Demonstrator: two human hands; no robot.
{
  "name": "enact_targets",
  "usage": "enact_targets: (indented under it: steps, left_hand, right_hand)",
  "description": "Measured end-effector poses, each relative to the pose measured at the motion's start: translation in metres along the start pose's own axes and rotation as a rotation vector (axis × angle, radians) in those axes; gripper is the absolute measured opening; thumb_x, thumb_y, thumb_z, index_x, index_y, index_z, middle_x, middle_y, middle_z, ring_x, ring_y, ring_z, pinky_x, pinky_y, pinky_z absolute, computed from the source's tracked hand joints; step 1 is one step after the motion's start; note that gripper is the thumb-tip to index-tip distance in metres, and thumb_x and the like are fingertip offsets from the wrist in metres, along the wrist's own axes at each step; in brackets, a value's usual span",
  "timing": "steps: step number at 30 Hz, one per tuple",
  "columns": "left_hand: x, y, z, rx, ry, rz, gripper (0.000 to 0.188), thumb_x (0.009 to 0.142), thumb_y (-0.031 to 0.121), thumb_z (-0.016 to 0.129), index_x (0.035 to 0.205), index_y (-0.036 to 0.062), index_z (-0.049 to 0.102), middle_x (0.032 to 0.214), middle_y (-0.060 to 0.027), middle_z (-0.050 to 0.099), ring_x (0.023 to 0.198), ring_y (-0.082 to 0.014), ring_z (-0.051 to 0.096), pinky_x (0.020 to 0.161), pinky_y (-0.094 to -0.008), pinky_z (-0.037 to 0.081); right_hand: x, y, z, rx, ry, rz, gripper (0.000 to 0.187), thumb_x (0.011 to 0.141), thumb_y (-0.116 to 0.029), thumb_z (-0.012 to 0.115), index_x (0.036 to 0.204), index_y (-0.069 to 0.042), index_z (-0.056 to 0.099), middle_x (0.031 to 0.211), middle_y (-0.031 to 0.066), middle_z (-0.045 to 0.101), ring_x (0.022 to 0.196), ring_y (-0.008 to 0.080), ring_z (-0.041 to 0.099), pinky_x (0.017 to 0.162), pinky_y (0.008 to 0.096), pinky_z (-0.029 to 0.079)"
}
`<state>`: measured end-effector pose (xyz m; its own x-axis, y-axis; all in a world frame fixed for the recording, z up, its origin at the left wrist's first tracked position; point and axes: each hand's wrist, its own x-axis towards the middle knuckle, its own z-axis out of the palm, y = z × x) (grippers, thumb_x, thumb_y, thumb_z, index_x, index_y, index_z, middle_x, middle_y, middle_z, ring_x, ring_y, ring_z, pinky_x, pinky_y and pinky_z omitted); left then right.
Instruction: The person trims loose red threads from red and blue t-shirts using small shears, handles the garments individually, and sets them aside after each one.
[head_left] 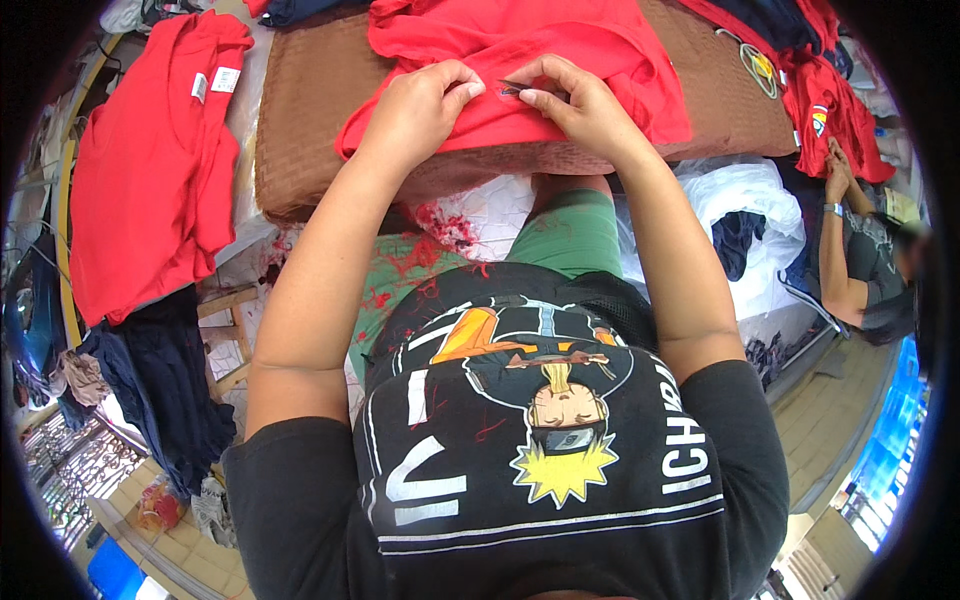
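A bright red garment (520, 45) lies spread over the brown-covered table in front of me. My left hand (425, 100) is closed in a pinch on the cloth near the garment's front part. Opposite it, my right hand (575, 100) grips a pair of small dark thread snips (513, 88), whose tips point left toward my left fingers. A short gap separates the two hands. Most of the snips is hidden inside my right fingers.
Stacked red garments (160, 150) with white tags lie at the left, above dark blue cloth (165, 380). Yellowish cord (757, 68) rests on the brown cover (310, 110). White plastic (740, 195) is at right. Another person's hands (838, 170) touch a red garment (825, 110). Red thread scraps (450, 225) litter my lap.
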<state>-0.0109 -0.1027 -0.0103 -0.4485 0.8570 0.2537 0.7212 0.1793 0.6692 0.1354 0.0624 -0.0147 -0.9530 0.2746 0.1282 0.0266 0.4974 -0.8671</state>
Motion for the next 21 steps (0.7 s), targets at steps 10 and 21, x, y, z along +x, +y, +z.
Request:
enact_targets:
  steps: [10, 21]
  left_hand:
    - [0.0, 0.001, 0.002, -0.122, -0.048, -0.076, 0.017, 0.094, 0.019, 0.058, 0.1, 0.0036, 0.063, 0.093, -0.0076, 0.071, 0.09, -0.0169, 0.068, 0.083, -0.03, 0.05]
    - [0.004, -0.005, -0.002, -0.26, -0.116, -0.146, 0.018, 0.095, 0.019, 0.057, 0.099, 0.0025, 0.063, 0.097, -0.0045, 0.069, 0.094, -0.0113, 0.063, 0.087, -0.0265, 0.047]
  right_hand:
    - [0.002, -0.01, -0.002, -0.114, -0.066, -0.044, 0.02, 0.091, -0.01, 0.061, 0.111, -0.006, 0.062, 0.095, -0.0001, 0.062, 0.089, 0.0075, 0.055, 0.08, 0.0252, 0.046]
    - [-0.001, -0.013, -0.009, 0.069, -0.108, -0.023, 0.017, 0.09, -0.006, 0.061, 0.106, -0.002, 0.063, 0.095, 0.0031, 0.062, 0.09, 0.0085, 0.057, 0.081, 0.0251, 0.046]
